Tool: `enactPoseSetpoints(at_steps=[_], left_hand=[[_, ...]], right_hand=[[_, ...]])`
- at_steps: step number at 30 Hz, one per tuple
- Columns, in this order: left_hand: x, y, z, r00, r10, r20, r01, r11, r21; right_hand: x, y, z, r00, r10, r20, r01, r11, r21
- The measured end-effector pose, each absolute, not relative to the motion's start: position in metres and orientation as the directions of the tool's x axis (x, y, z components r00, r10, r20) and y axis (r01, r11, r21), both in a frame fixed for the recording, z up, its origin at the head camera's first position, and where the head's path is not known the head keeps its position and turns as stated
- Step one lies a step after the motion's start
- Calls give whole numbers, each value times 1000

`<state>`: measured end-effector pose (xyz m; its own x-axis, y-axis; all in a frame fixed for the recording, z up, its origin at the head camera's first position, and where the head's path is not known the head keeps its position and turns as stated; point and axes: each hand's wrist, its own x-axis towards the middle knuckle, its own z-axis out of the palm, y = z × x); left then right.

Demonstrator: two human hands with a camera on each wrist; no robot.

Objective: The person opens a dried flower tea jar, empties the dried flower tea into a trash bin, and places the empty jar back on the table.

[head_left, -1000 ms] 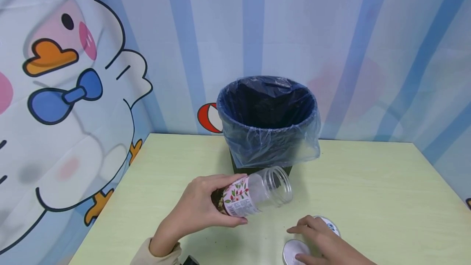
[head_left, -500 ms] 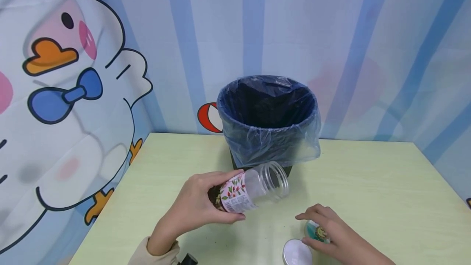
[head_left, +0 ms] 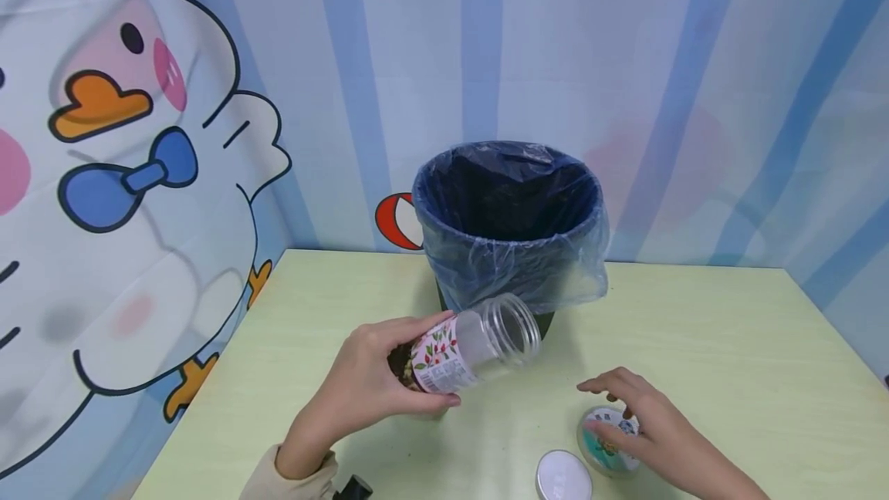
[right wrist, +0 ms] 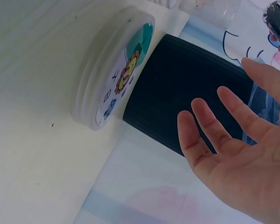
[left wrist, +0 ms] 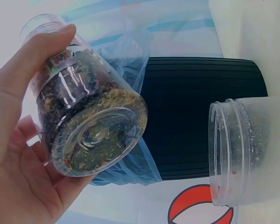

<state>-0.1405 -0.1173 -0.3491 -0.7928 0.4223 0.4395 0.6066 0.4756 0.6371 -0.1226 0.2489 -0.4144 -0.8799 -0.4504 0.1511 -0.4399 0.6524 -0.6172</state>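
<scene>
Wrapping the tilted jar [head_left: 467,347] low down, left grip [head_left: 378,373] curls; right grip [head_left: 651,432] loose, empty.

- Pink label [head_left: 442,359] on the clear jar [head_left: 479,334], bursting with red-and-green plant print!
- Teal and white brightening the round tub [right wrist: 114,70]!
- Translucent blue bag [head_left: 514,272], black bin [left wrist: 196,116]!
- And bold blue stripes down the backdrop [head_left: 590,60]!
</scene>
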Motion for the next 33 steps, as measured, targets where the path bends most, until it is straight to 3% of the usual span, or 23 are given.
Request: enactPoseSetpoints(at_steps=[12,33], left_hand=[[-141,-120,-348,-794,361,489,607,462,646],[-145,-130,-341,-808,263,528,587,443,677]], right_hand=[[-136,257,-409,-929,-294,225,-369,682,-632],[-151,269,-404,-948,-154,280,-307,680,-666]])
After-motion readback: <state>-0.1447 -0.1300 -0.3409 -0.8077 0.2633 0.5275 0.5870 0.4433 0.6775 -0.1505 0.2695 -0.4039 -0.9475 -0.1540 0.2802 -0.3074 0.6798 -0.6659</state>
